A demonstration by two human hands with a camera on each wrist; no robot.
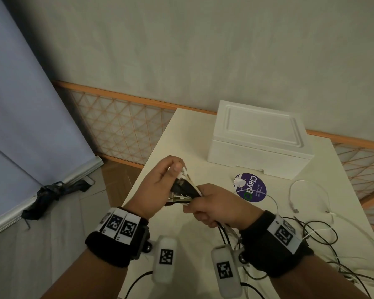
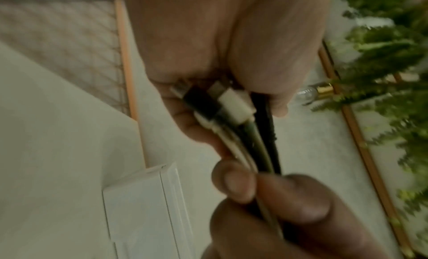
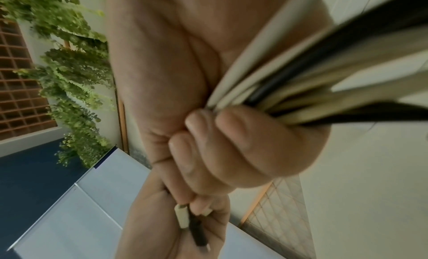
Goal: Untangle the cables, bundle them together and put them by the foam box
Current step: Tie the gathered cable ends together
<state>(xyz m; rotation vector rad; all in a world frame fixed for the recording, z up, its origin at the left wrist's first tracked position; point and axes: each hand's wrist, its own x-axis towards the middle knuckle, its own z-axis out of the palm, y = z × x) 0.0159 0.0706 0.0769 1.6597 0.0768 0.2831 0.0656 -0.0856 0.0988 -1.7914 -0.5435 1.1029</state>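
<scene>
Above the cream table (image 1: 181,134) both hands hold one bundle of black and white cables (image 1: 185,190). My left hand (image 1: 166,178) pinches the plug ends (image 2: 222,102), black and white connectors lying side by side. My right hand (image 1: 212,208) is fisted round the cable strands (image 3: 301,91) just behind the plugs. The loose lengths trail from that fist over the table's right side (image 1: 311,234). The white foam box (image 1: 259,139) stands with its lid on at the table's far end, apart from the cables.
A round purple sticker (image 1: 252,187) lies in front of the box, with a small white plug (image 1: 239,182) on its edge. One white cable (image 1: 298,190) loops on the table at right. An orange lattice fence (image 1: 121,126) runs behind. A dark folded umbrella (image 1: 45,197) lies on the floor, left.
</scene>
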